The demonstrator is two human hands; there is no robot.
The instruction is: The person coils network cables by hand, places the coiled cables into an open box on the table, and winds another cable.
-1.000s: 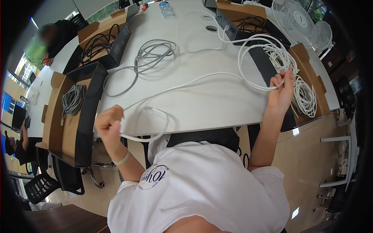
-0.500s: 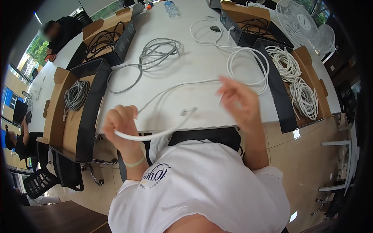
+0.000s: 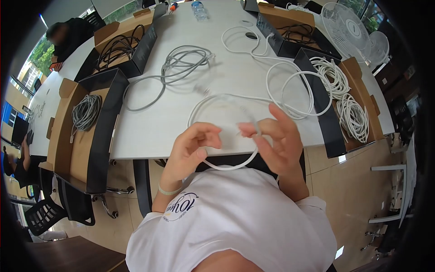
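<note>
A white network cable (image 3: 226,168) makes a loop in front of me at the table edge. My right hand (image 3: 283,143) has it between thumb and bent fingers. From there the free end runs up over the table, smeared by motion, with a blurred plug (image 3: 202,89) near its tip. My left hand (image 3: 192,147) is at the loop's left side, fingers curled with a gap to the thumb; the cable passes behind it. The rest of the cable lies in loose coils at the right.
A grey cable (image 3: 181,68) lies loosely coiled on the white table (image 3: 154,131). Open boxes flank me: one with a grey coil (image 3: 87,113) at left, another with white coils (image 3: 352,115) at right. Behind them, two boxes hold black cables (image 3: 118,52). A fan (image 3: 346,27) stands far right.
My left hand has let go of the cable and moved right, towards the middle. My right hand has come down onto the cable, and the plug end has swung up over the table.
</note>
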